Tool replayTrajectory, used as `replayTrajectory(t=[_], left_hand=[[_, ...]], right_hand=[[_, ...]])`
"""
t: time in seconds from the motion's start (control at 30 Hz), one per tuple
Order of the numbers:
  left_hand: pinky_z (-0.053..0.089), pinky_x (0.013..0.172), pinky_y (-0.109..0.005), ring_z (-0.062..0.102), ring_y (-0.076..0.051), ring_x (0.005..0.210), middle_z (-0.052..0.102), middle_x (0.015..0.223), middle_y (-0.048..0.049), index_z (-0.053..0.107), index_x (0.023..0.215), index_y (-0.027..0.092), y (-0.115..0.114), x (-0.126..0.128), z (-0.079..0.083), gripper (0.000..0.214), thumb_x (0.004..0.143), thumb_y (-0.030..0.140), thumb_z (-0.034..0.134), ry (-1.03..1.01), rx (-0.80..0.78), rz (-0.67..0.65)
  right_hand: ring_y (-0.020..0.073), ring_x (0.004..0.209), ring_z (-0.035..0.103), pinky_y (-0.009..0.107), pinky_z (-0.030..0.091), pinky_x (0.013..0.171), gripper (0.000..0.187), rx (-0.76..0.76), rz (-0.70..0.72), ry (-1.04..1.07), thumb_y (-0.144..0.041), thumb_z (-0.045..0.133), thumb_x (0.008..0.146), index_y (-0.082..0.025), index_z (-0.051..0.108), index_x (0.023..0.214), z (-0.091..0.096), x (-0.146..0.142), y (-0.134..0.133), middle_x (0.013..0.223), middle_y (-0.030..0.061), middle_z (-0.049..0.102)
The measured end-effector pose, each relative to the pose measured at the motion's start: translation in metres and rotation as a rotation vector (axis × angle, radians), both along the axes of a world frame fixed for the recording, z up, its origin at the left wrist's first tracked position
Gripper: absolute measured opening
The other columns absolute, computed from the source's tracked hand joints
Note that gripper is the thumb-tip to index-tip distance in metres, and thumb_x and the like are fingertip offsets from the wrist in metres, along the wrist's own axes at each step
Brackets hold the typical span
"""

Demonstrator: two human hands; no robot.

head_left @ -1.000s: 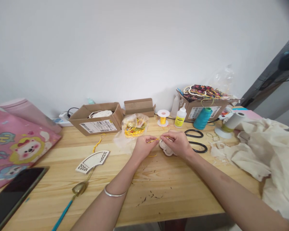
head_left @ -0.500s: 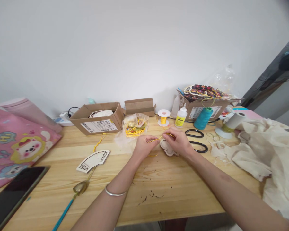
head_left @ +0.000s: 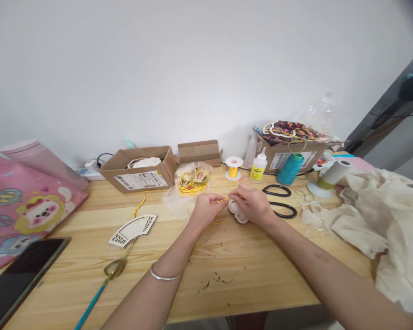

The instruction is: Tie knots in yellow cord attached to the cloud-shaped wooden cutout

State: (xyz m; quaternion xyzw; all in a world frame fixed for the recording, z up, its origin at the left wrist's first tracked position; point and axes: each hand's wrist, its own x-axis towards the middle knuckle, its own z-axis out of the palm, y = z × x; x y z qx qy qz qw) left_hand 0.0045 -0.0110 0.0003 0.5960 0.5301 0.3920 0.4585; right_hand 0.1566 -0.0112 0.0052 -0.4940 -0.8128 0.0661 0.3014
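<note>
Between my two hands runs a thin yellow cord (head_left: 220,200), pinched at fingertip height above the table. My left hand (head_left: 206,208) is closed on it from the left. From the right, my right hand (head_left: 253,201) pinches the same cord, its fingertips almost meeting the left ones. Just under the right hand lies a pale flower-shaped wooden piece (head_left: 239,213), partly covered by that hand. Behind the hands stands a white spool (head_left: 234,167) wound with yellow cord. Black-handled scissors (head_left: 285,210) lie right of the right hand, their blades hidden.
A plastic bag of yellow cords (head_left: 192,181), a glue bottle (head_left: 258,167) and a teal thread cone (head_left: 290,169) stand behind. Cardboard boxes (head_left: 142,181) line the wall. A fan-shaped wooden ornament (head_left: 134,229) and phone (head_left: 24,279) lie left; cream cloth (head_left: 395,229) spreads right.
My right hand has shifted slightly left and its fingers have drawn in closer to the left fingertips. My left hand stays nearly in place.
</note>
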Motion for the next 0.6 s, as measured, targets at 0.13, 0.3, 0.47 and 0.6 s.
replayTrajectory(t=[0.13, 0.3, 0.47, 0.6], left_hand=[[0.041, 0.056, -0.021, 0.056, -0.013, 0.061, 0.066, 0.068, -0.0031, 0.064, 0.071, 0.012, 0.0004, 0.0012, -0.0008, 0.022, 0.056, 0.029, 0.061, -0.096, -0.022, -0.003], [0.042, 0.058, -0.022, 0.057, -0.013, 0.062, 0.066, 0.071, -0.0028, 0.063, 0.074, 0.013, -0.0003, 0.0012, -0.001, 0.024, 0.056, 0.029, 0.062, -0.185, -0.048, -0.05], [0.041, 0.055, -0.02, 0.056, -0.012, 0.059, 0.065, 0.067, -0.0006, 0.064, 0.073, 0.014, -0.0011, 0.0011, 0.0012, 0.02, 0.058, 0.027, 0.061, -0.224, -0.05, -0.067], [0.036, 0.046, -0.019, 0.053, -0.011, 0.053, 0.062, 0.054, 0.0011, 0.065, 0.072, 0.014, -0.002, 0.0011, 0.0048, 0.02, 0.062, 0.029, 0.056, -0.181, -0.036, -0.056]], right_hand=[[0.0109, 0.064, 0.049, 0.021, 0.032, 0.053, 0.017, 0.023, -0.046, -0.008, -0.025, 0.039, 0.079, -0.021, 0.055, 0.077, 0.0019, -0.0023, -0.0024, 0.075, 0.0015, 0.054], [0.0115, 0.068, 0.049, 0.021, 0.033, 0.055, 0.015, 0.011, 0.005, 0.042, -0.022, 0.037, 0.079, -0.019, 0.052, 0.076, -0.0007, -0.0018, 0.0, 0.078, 0.0021, 0.054], [0.0118, 0.068, 0.048, 0.021, 0.034, 0.057, 0.013, -0.012, -0.012, 0.065, -0.022, 0.036, 0.079, -0.02, 0.049, 0.076, -0.0022, -0.0027, 0.0008, 0.074, 0.0013, 0.053], [0.0118, 0.066, 0.049, 0.022, 0.034, 0.057, 0.013, -0.026, -0.035, 0.059, -0.022, 0.036, 0.079, -0.02, 0.048, 0.077, -0.0028, -0.0034, 0.0004, 0.073, 0.0008, 0.054]])
